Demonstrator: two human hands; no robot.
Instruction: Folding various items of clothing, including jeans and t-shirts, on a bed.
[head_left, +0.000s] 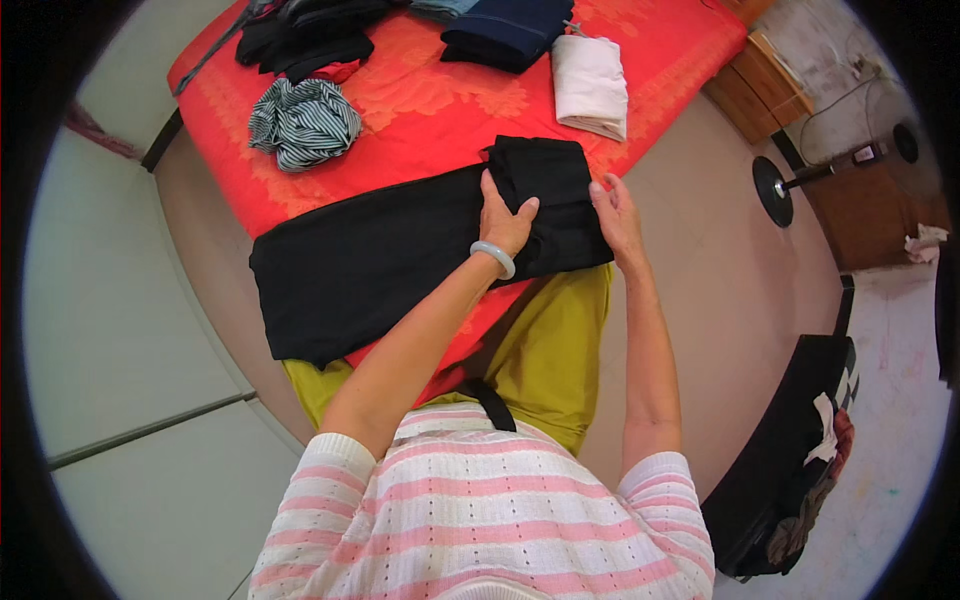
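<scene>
A long folded black cloth garment, apparently trousers, lies across the near edge of the red bedspread and my lap. My left hand, with a pale bangle at the wrist, rests on its right part, fingers apart and thumb raised. My right hand is at the garment's right edge, fingers slightly curled; whether it grips the cloth cannot be told. At the right end, an upper layer of the black cloth is folded over. A crumpled striped cloth and a folded white garment lie beyond it.
Dark clothes are heaped at the far left of the red bedspread, with folded dark blue jeans beside them. A wooden cabinet and a standing fan's base are at right. A black case-like object with clothes stands lower right.
</scene>
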